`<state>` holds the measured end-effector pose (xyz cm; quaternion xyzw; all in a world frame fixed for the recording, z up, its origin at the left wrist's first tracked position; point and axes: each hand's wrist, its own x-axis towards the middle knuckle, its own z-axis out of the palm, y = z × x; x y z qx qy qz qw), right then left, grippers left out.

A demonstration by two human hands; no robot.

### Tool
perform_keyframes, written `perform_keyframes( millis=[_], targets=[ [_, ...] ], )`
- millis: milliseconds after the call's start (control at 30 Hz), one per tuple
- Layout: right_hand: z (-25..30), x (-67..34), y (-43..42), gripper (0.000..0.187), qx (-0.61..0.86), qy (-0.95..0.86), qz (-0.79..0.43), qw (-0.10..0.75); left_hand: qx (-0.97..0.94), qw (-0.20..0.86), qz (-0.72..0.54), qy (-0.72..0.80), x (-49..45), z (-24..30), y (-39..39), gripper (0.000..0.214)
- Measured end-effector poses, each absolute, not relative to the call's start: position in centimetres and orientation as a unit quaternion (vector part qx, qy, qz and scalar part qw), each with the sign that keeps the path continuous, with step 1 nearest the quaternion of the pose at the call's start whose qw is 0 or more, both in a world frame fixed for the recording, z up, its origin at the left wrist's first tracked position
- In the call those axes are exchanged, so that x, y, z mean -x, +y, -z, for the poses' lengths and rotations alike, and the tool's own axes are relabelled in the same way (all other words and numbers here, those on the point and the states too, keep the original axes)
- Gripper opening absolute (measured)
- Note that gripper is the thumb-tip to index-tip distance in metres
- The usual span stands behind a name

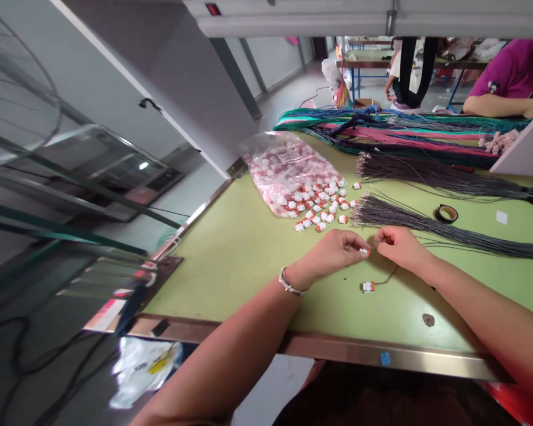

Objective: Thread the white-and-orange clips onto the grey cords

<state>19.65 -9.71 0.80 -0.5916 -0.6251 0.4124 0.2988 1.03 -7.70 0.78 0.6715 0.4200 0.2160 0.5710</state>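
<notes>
Over the green tabletop my left hand pinches a small white and orange connector. Just right of it, my right hand has its fingertips pressed together close to that connector; they seem to hold a thin wire, mostly hidden by the fingers. Below the hands lies another white and orange connector with a dark wire running from it up under my right hand. Behind the hands, a bundle of dark grey wires with metal-tipped ends points left. Loose connectors are heaped up to the left of those ends.
A clear plastic bag of connectors lies behind the heap. Farther back are a second dark wire bundle and coloured wires. A tape roll sits at right. A person in a purple sleeve is across the table.
</notes>
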Motion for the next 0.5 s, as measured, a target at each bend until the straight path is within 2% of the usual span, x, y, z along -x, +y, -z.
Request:
perform_keyframes(
  millis=[133,233,333,433,500],
  targets=[
    [-1.7,-21.3,-9.0,0.016,0.62,-0.683,-0.252,0.295,-0.79,0.516,-0.143,0.298,0.3,-1.6,-7.7,0.012],
    [-2.1,-21.0,-8.2,0.014,0.63,-0.722,-0.163,0.235,-0.821,0.528,-0.106,0.189,0.8,-1.8,-7.3,0.014],
    [-2.0,-19.6,-7.3,0.018,0.616,-0.764,-0.089,0.168,-0.816,0.472,-0.176,0.283,1.3,-1.2,-6.4,0.02],
    [-1.5,-18.3,-6.4,0.019,0.597,-0.789,-0.041,0.137,-0.778,0.278,-0.337,0.452,1.6,-0.2,-4.9,0.021],
    [-1.1,-18.1,-6.0,0.019,0.58,-0.802,-0.033,0.141,-0.796,0.182,-0.365,0.448,1.4,0.5,-3.8,0.021]
  ],
)
